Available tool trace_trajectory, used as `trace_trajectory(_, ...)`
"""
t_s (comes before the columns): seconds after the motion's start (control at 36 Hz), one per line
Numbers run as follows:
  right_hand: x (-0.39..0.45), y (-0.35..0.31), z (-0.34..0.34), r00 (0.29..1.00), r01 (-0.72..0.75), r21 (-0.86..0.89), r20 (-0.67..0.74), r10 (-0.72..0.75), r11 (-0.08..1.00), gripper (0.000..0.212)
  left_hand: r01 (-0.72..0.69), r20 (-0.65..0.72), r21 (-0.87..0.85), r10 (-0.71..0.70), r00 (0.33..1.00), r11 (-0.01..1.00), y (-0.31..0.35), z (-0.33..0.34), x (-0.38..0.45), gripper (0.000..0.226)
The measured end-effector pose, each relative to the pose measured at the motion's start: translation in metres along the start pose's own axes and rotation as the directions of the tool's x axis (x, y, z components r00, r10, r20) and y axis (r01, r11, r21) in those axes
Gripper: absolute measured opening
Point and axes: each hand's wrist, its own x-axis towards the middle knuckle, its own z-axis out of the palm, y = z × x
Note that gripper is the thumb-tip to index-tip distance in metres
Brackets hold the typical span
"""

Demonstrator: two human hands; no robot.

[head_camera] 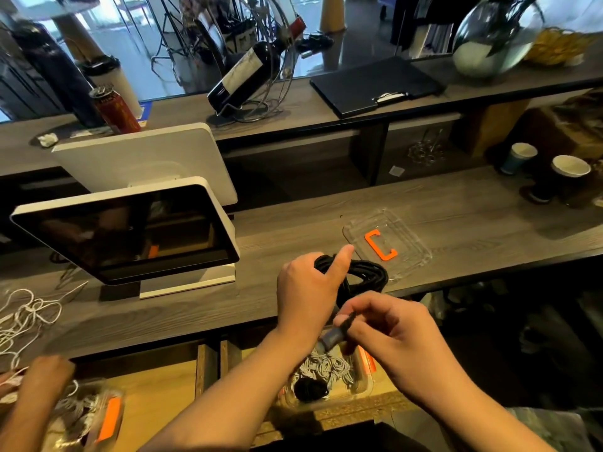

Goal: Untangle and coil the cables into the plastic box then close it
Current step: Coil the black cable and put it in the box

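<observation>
Grey wooden counter (456, 203) ran across the room in front of me, with a higher shelf behind it. At the far left another person's hand (45, 373) worked on white cords (26, 314) beside a second box (85, 415). Next came the two screens (130, 230), standing well apart from my work. My left hand (306, 288) was closed around the coil (359, 272) of black cable, thumb up, I think to keep the loops from springing open. My right hand (385, 331) pinched the grey plug (332, 337) at the free end of the cable, probably to guide the last piece onto the coil. Below my hands, on a lower surface, the box (362, 383) was open and already had white and black cables inside. To the right, the clear lid (408, 230) with its orange clip (380, 244) lay on the counter, near enough to reach for closing.
</observation>
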Motion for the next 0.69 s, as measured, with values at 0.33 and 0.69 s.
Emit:
trace_trajectory(0.33,0.022,0.006,-0.015,0.959,0.199,-0.058,-0.194,-0.207,0.978,0.032,-0.233,0.069,0.124,0.226,0.972,0.965,-0.001,0.005,-0.018,0.056)
trace_trajectory(0.69,0.037,0.03,-0.011,0.966,0.056,0.071,-0.254,-0.036,0.996,0.036,-0.605,0.215,0.05,0.583,0.784,0.795,-0.01,0.001,-0.02,0.057)
